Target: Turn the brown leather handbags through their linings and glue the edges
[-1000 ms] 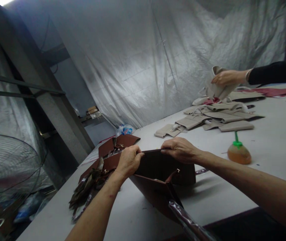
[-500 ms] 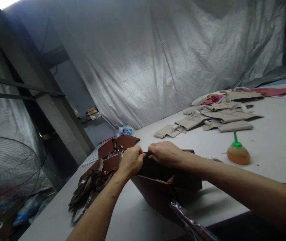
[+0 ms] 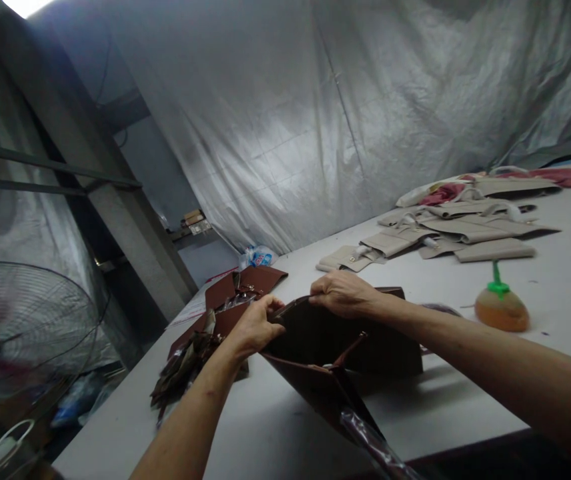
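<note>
A brown handbag with a dark inside stands on the white table in front of me, its mouth spread open. My left hand holds its far left corner, thumb on the inner side and fingers by the rim. Along the far top edge, my right hand grips the rim with curled fingers. A narrow strap with a small metal end rises at the bag's near side. Below it hangs a handle wrapped in clear plastic. The bag's base is partly hidden.
More brown bag pieces lie to the left, with a crumpled dark bundle. Several beige bag pieces spread at the back right. An amber bottle with a green nozzle stands on the right. A caged fan is beyond the table's left edge.
My hands have moved apart along the rim, and the bag's mouth is spread wider. The small strap with a metal end now shows. The view has shifted slightly left.
</note>
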A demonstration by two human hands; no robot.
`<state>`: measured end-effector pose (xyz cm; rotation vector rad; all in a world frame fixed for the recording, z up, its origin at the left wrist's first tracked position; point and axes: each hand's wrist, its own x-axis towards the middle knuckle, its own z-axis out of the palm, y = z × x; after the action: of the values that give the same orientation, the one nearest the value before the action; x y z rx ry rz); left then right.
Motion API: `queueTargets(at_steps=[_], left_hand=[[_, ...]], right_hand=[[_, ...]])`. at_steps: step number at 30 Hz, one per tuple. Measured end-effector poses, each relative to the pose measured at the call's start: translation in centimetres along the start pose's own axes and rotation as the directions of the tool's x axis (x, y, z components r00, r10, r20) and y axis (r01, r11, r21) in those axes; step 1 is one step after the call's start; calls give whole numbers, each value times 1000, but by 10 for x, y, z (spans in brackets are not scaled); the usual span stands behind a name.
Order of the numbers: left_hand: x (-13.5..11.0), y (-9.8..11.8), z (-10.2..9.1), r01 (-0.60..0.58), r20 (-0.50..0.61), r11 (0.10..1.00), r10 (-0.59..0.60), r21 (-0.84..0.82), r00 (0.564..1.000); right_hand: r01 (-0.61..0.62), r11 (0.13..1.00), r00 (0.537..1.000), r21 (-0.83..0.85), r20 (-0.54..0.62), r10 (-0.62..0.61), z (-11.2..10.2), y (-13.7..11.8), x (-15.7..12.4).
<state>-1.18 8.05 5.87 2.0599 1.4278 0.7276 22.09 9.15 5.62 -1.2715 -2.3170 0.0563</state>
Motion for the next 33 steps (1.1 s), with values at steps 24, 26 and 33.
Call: queueTargets(at_steps=[24, 26, 33], left_hand=[[-14, 14, -1, -297, -157, 808, 427, 509, 890], [-14, 15, -1, -272, -163, 793, 419, 545, 893], [-15, 17, 1, -251, -153, 785, 399, 567, 904]], right_hand=[[37, 998, 999, -45, -15, -38, 1, 4, -4], [41, 998, 999, -53, -16, -42, 2, 4, -4], [45, 997, 999, -68, -21, -46, 1, 2, -5]])
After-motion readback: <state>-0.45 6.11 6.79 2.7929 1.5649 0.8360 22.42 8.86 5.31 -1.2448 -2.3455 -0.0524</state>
